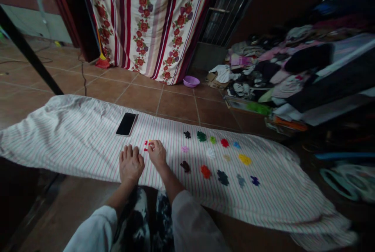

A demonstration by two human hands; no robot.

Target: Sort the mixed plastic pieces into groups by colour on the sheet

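Note:
My left hand [131, 164] lies flat on the striped cloth [79, 138], fingers stretched out and holding nothing. Just to its right, my right hand [157, 153] is closed in a pinch, fingertips pointing left and down at the cloth. What the pinch holds is too small to make out. Small red pieces [145, 142] lie by those fingertips, with a tiny yellow piece [150, 141] above them. Beyond my left hand rests a phone [126, 124] with a dark screen. To the right, small piles sorted by colour include red [224, 143], orange [205, 172] and yellow [245, 159].
More piles, such as dark green [201, 136], white [210, 153] and dark grey [223, 177], spread over the right half of the cloth. On the tiled floor behind are a purple basin [191, 81], a flowered curtain [146, 21] and heaped clothes [263, 60].

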